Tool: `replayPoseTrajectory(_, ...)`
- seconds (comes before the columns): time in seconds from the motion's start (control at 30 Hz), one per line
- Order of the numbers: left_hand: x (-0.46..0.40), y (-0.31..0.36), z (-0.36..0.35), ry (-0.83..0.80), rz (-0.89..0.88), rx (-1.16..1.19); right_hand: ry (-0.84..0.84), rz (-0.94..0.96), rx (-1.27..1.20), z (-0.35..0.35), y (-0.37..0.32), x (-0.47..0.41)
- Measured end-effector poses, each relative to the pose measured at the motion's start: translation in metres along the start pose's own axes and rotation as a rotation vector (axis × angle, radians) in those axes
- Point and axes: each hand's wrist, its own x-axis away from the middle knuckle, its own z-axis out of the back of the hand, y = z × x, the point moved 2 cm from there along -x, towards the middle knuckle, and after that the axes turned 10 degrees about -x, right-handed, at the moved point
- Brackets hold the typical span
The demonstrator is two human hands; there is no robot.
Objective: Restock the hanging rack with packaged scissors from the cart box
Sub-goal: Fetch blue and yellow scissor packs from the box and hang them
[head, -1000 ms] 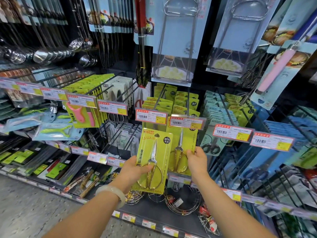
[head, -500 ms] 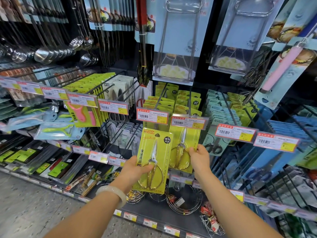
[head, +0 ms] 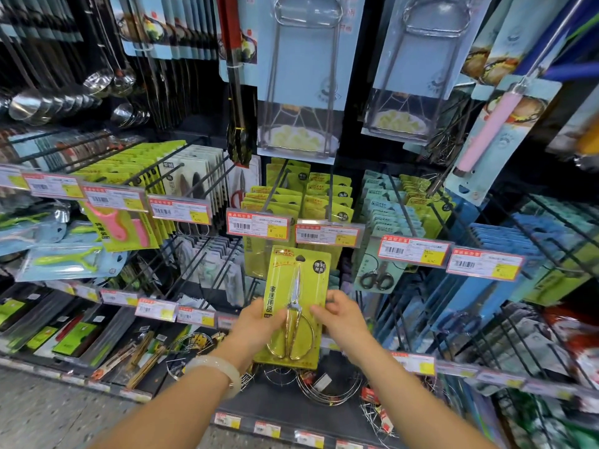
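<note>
A tall black wire hanging rack fills the view, its prongs loaded with rows of carded kitchen tools behind red-and-white price tags with yellow corners; the tag just above the hands shows a barcode and what looks like 15.50, and its neighbour is too blurred to read. Large pale-blue cards holding steel wire plate lifters hang across the top, with steel ladles to the upper left and a yellow-green card with a pink peeler at mid left. Stacks of yellow-green scissor cards sit on 2 prongs at centre. In front of them, below the 2 central tags, the person holds 1 yellow-green packaged pair of gold-handled scissors upright and apart from any prong: its long axis runs nearly vertical, blades pointing up, looped handles down, the hang hole at the top edge. A black round badge with white characters sits at its upper right, and a vertical column of white characters runs down its left side; the small red logo at the top is unreadable. The left hand grips the card's left edge, thumb curled over the front. The right hand pinches the right edge, thumb on the front beside the handles. A pale bangle circles the left wrist.
</note>
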Motion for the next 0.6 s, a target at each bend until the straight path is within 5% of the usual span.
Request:
replayPoseTrajectory(0.33, -0.024, 0.041, -0.018, 0.134, -0.158, -0.078, 0.168, 0.223, -0.003, 0.027, -0.033, -0.016)
replayPoseTrajectory(0.6, -0.028, 0.015, -0.021, 0.049, -0.064, -0.062, 0.115, 0.111, 0.123, 0.028, 0.002, -0.019)
